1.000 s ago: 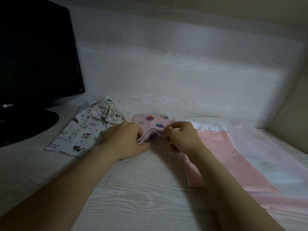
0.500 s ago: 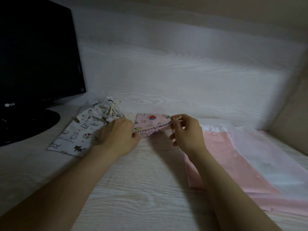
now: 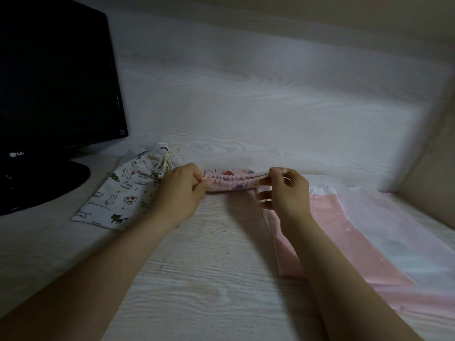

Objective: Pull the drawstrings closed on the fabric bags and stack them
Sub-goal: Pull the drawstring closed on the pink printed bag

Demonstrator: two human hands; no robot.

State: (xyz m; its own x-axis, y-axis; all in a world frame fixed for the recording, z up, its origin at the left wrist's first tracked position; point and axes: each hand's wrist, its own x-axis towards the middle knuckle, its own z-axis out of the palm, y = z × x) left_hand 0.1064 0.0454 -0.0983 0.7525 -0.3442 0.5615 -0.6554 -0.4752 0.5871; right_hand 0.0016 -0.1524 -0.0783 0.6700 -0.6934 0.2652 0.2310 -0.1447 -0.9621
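A small pink printed bag [image 3: 232, 180] is stretched between my two hands just above the desk, its gathered mouth facing me. My left hand [image 3: 179, 190] pinches the bag's left end, where a pale cord shows. At the right end, my right hand [image 3: 285, 190] pinches the cord with thumb and forefinger while the other fingers stay spread. Left of it lies a white cat-print bag [image 3: 123, 193], flat on the desk with its drawstring pulled tight and knotted. To the right, larger pink bags [image 3: 344, 242] lie flat, partly under my right forearm.
A black monitor [image 3: 54, 94] on a round base [image 3: 37, 188] fills the left. A pale wood-grain wall [image 3: 246, 107] closes the back, and a beige side panel [image 3: 433, 173] the right. The desk [image 3: 209, 279] has a wood-grain top.
My hands have moved apart and lifted the small pink bag, stretching its mouth wide; one second ago they were close together over it on the desk.
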